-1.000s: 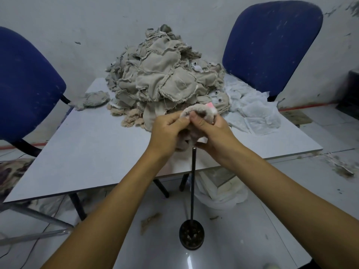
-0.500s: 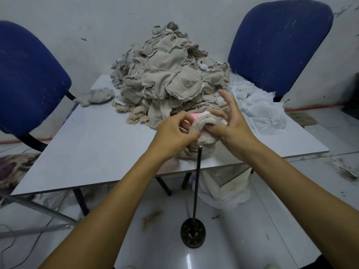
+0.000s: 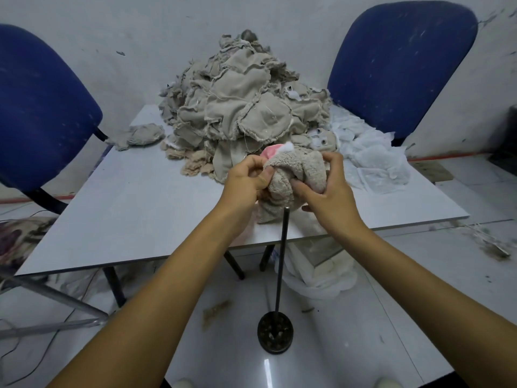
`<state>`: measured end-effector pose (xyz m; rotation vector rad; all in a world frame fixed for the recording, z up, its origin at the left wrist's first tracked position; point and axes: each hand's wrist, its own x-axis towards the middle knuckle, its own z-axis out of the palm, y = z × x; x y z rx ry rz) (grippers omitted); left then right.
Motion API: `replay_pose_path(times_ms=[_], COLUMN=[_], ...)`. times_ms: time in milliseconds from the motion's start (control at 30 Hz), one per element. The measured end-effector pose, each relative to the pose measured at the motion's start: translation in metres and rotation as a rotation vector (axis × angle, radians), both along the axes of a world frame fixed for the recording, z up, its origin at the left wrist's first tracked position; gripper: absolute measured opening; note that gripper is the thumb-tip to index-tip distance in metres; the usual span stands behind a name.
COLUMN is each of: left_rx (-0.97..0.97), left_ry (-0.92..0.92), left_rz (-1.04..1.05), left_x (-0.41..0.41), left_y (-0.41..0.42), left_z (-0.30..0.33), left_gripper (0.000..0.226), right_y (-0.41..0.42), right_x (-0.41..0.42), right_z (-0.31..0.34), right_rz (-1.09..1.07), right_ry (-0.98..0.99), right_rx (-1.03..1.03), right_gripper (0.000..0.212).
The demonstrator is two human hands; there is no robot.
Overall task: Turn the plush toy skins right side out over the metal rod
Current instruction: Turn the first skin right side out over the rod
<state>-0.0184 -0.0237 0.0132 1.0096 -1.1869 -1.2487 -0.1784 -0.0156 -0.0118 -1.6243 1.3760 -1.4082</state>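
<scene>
A beige fuzzy plush skin (image 3: 293, 175) with a pink and white bit at its top sits over the tip of the black metal rod (image 3: 281, 261), which rises from a round black base (image 3: 275, 336) on the floor. My left hand (image 3: 247, 182) grips the skin's left side, fingers curled into the fabric. My right hand (image 3: 326, 191) grips its right side, thumb on the front and fingers wrapped behind. The rod's tip is hidden inside the skin. A big heap of inside-out beige skins (image 3: 240, 107) lies on the grey table (image 3: 134, 208) behind.
Two blue chairs stand at the left (image 3: 42, 113) and back right (image 3: 400, 63) of the table. White fabric pieces (image 3: 372, 161) lie at the table's right. A lone beige skin (image 3: 142, 134) rests at the left. White cloth (image 3: 321, 275) sits under the table.
The fuzzy side has spread out over the skin, now bulging on the right. My right hand's fingers, straight half a second ago, have closed round it. The skin sits lower on the rod.
</scene>
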Motion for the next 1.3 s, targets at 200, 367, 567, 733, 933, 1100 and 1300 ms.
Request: replay_pose_path(times_ms=[200,367,567,733,933,1100,1300], left_rx=[0.023,-0.081,-0.261,-0.766,-0.911,-1.019,-0.893], left_ry=[0.008,-0.158,-0.659,-1.134,-1.006,-0.949,-0.975], left_rz=[0.008,0.015,0.103,0.274,0.196,0.224,0.111], left_x=[0.005,0.001,0.006,0.004,0.009,0.014,0.024], left_y=[-0.001,-0.001,0.006,0.013,0.027,0.039,0.050], left_z=[-0.002,-0.002,-0.003,-0.005,-0.009,-0.022,-0.051], left_gripper=[0.018,0.014,0.054,0.056,0.016,0.010,0.007], right_y=[-0.007,-0.011,-0.004,-0.001,0.004,0.024,0.036], right_x=[0.000,0.002,-0.005,-0.010,-0.027,-0.023,-0.019], right_z=[0.000,-0.002,0.004,0.011,0.017,0.018,-0.006], right_rz=[0.061,-0.018,0.040,0.195,0.244,0.281,0.343], right_ry=[-0.273,-0.224,0.175,0.468,0.401,0.285,0.459], right_rx=[0.083,0.096,-0.166,-0.328,-0.349,-0.394,-0.366], right_gripper=[0.037,0.033,0.044,0.055,0.072,0.050,0.046])
